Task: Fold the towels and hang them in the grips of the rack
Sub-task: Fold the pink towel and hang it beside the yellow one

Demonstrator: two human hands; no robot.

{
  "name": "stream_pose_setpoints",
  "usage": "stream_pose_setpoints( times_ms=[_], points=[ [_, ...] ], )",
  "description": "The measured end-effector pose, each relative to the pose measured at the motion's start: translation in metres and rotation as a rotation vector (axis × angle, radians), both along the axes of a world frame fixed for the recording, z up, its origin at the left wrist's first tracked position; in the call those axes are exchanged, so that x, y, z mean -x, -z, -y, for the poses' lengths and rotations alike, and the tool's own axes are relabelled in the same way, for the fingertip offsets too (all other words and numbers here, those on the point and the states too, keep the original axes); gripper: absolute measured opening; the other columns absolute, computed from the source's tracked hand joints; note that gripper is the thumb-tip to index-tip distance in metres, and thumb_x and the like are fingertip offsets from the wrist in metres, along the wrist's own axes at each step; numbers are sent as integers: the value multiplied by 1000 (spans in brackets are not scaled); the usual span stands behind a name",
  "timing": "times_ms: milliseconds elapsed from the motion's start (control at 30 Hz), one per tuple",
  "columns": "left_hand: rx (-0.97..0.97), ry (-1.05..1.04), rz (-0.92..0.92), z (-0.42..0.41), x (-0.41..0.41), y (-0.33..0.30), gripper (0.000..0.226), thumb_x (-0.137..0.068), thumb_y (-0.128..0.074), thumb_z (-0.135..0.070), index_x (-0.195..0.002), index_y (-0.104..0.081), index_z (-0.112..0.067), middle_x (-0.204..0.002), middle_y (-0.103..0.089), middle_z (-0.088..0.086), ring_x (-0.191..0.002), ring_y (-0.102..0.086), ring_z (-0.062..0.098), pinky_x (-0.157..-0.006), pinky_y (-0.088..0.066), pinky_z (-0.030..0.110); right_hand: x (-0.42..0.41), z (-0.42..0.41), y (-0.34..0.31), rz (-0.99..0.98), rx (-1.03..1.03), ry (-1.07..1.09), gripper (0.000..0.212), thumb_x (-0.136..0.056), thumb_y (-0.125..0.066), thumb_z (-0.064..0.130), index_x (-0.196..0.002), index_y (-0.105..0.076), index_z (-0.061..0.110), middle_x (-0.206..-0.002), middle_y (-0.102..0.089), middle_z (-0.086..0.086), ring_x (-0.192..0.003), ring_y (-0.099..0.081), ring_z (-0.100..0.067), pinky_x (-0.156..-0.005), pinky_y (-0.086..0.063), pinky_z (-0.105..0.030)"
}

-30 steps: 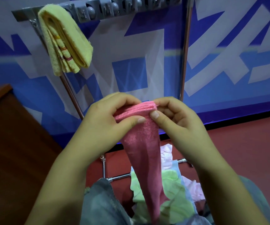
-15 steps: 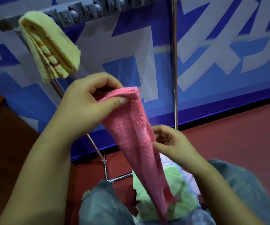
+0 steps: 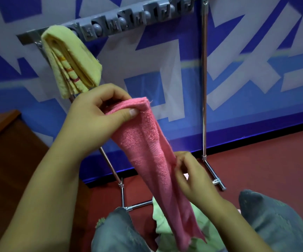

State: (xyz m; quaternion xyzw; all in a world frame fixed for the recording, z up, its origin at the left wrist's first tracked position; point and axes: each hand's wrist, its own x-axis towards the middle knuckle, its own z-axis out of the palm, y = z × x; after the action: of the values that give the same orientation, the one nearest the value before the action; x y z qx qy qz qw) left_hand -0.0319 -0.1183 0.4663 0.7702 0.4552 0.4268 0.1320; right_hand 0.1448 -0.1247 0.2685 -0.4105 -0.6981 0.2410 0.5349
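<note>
A pink towel (image 3: 152,160), folded into a long narrow strip, hangs down in front of me. My left hand (image 3: 96,117) pinches its top folded end between thumb and fingers. My right hand (image 3: 188,175) pinches the strip's right edge about halfway down. A folded yellow towel (image 3: 72,64) hangs from the leftmost grip of the grey rack bar (image 3: 128,20), up and to the left of my hands. The grips further right along the bar hold nothing.
The rack's chrome posts (image 3: 204,88) and feet (image 3: 218,182) stand on a red floor before a blue and white wall. A pile of green and white towels (image 3: 199,226) lies between my knees. A brown wooden surface (image 3: 3,142) is at the left.
My right hand let go of the towel's top and slid down to its middle edge. My left hand kept the top end. The view shifted, so the rack sits more to the right.
</note>
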Motion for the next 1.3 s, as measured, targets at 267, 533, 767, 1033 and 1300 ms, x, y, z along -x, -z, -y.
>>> stream_pose_setpoints(
  times_ms=[267,533,767,1033,1300],
  points=[
    [-20,-35,85,-3,2,-5,13,-70,-71,-23,-78,-65,-32,-72,-65,-18,-75,-61,1,-68,-48,18,-7,-9,14,103,65,-38,32,-76,-49,2,-89,-66,26,-82,-56,15,-80,-54,11,-72,-38,-3],
    [-54,-52,93,-2,-1,-5,13,-69,-71,-23,-79,-65,-30,-74,-64,-13,-76,-60,2,-71,-50,22,0,-5,11,170,3,-10,26,-75,-63,46,-74,-64,20,-77,-49,29,-76,-47,14,-72,-36,-8],
    [-21,-16,148,1,9,-10,15,-69,-71,-19,-78,-65,-30,-71,-66,-16,-76,-60,5,-72,-49,27,3,1,7,82,28,38,17,-78,-50,32,-67,-38,28,-64,-39,11,-63,-40,0,-59,-32,-13],
    [39,6,167,-1,16,-8,14,-68,-71,-19,-77,-65,-27,-70,-67,-14,-76,-61,7,-70,-49,24,3,1,15,-14,125,30,11,-76,-54,21,-72,-45,16,-63,-46,2,-57,-41,-8,-57,-38,-24],
    [34,-49,152,-5,21,-6,13,-68,-72,-20,-76,-65,-28,-74,-65,-9,-75,-60,6,-71,-49,26,8,6,19,-94,-4,50,44,-83,-46,17,-118,-45,44,-114,-56,22,-100,-59,-3,-86,-45,-14]
  ],
)
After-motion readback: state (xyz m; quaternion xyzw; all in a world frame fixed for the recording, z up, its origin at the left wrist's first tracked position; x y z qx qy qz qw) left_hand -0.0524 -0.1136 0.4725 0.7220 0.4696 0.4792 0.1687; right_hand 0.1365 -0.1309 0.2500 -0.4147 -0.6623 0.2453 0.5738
